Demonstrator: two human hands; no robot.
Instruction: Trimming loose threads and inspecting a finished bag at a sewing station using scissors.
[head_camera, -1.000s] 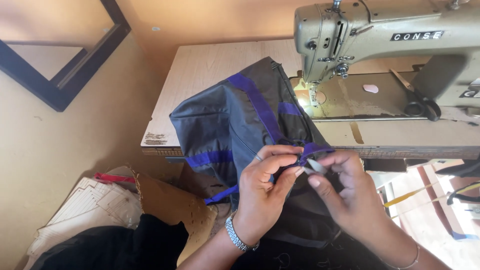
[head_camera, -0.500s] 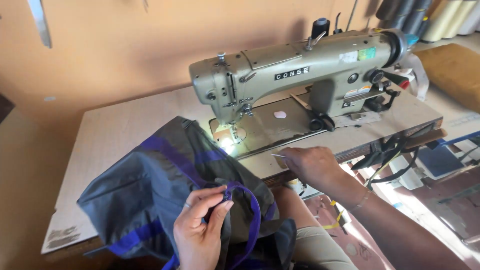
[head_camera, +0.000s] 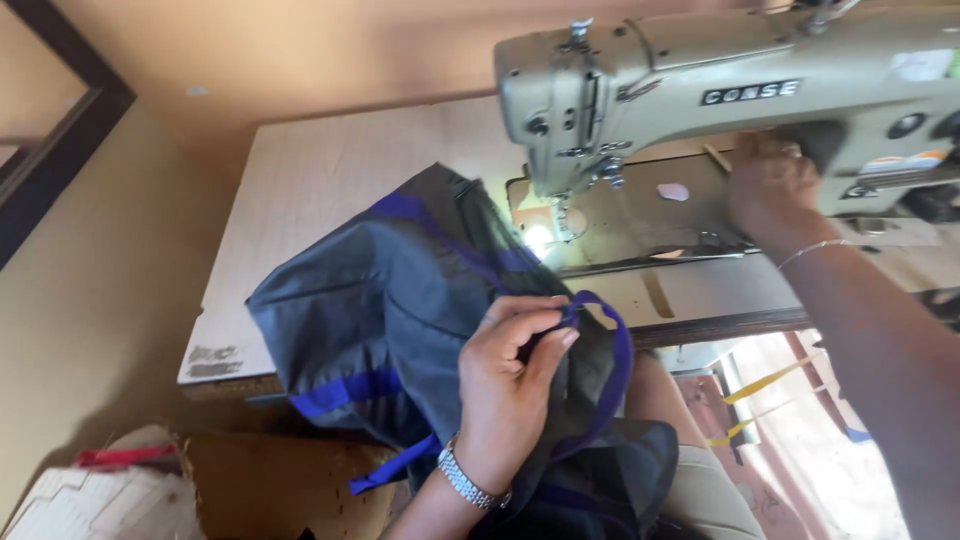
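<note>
A dark grey bag (head_camera: 380, 310) with blue stripes lies half on the wooden sewing table (head_camera: 330, 180) and half over my lap. My left hand (head_camera: 515, 375) pinches its blue strap (head_camera: 615, 370) near the table's front edge; a metal watch is on that wrist. My right hand (head_camera: 770, 185) reaches far forward under the arm of the olive-green sewing machine (head_camera: 720, 90), resting on the machine bed by the pillar. What its fingers touch there is hidden. The needle area (head_camera: 570, 215) is lit by a small lamp, just beyond the bag's upper edge.
A dark frame (head_camera: 60, 130) leans on the tan wall at left. Cardboard and folded pale cloth (head_camera: 100, 500) sit on the floor at lower left. Yellow tape (head_camera: 765, 385) and table legs show below the table at right.
My right hand left the bag and moved forward onto the machine bed under the arm. My left hand keeps the blue strap. The view swung, so the machine now looms closer.
</note>
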